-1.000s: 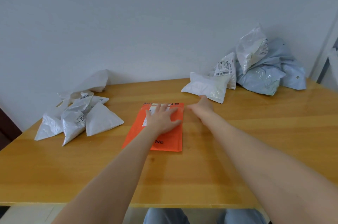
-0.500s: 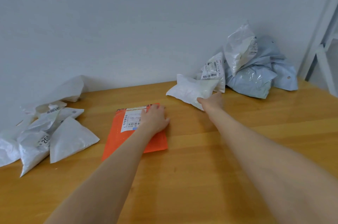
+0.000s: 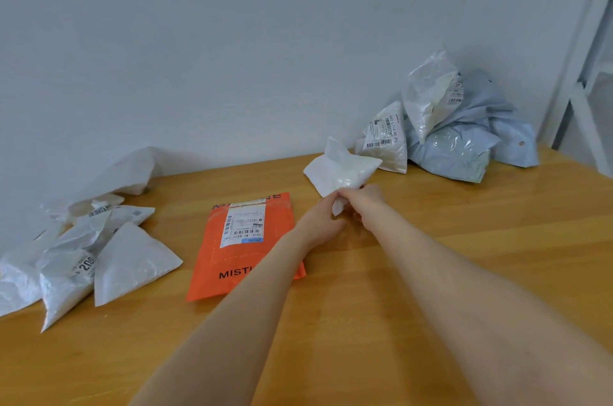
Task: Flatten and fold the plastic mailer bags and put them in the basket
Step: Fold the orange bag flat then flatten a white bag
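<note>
The wooden table (image 3: 431, 273) fills the lower view and meets a plain pale wall (image 3: 232, 40) along its back edge. No basket is in view.

At the back right corner sits a heap of unfolded mailers (image 3: 457, 140), blue-grey and white, crumpled and puffed, leaning on the wall. Along the left edge lies a cluster of white packets (image 3: 99, 256), several in neat triangles, which I take to be bags already folded. Between the two groups, near the middle of the table, an orange mailer (image 3: 245, 239) lies flat with its label up and its long axis running from the front edge towards the back.

The bag in hand is a white mailer (image 3: 341, 170), puffed and crumpled, lifted just off the table in front of the heap. It stands up and away from the hands, towards the back edge, with its widest span roughly parallel to that edge.

Both hands meet at its near lower corner. The right hand (image 3: 366, 203) has fingers curled round the bag's neck, and the left hand (image 3: 320, 216) pinches the loose tail just below. Neither hand is nearer to the bag, since both hold it. The bag looks not yet flattened. Bare table lies towards the front edge, so the bag would likely come down there, between the arms.
</note>
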A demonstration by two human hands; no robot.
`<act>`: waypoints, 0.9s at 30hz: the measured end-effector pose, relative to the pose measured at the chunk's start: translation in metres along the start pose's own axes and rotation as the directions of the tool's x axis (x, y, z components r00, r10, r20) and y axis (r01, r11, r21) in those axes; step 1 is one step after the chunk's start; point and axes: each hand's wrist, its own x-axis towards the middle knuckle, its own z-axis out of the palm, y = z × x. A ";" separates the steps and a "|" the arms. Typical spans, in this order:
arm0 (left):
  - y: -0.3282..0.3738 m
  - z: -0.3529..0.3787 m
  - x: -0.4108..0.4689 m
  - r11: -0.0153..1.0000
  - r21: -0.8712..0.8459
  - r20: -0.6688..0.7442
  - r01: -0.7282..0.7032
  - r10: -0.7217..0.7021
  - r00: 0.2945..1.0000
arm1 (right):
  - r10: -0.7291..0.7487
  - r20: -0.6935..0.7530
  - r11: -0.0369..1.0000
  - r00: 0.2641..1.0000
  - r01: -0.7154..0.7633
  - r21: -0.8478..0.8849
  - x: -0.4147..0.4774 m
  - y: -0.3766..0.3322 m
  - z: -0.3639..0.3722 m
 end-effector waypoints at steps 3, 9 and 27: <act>0.001 0.004 -0.003 0.998 -0.060 -0.024 0.026 -0.027 0.999 | -0.047 -0.025 0.998 0.999 0.048 0.033 -0.005 0.005 -0.006; 0.024 -0.002 -0.010 0.781 -0.613 -0.117 0.118 -0.237 0.965 | -0.357 -0.137 0.927 0.924 0.332 -0.174 -0.035 0.007 -0.020; 0.016 -0.039 -0.086 0.757 -0.572 -0.017 0.317 -0.397 0.918 | -0.313 -0.155 0.949 0.937 0.301 -0.097 -0.111 0.010 -0.064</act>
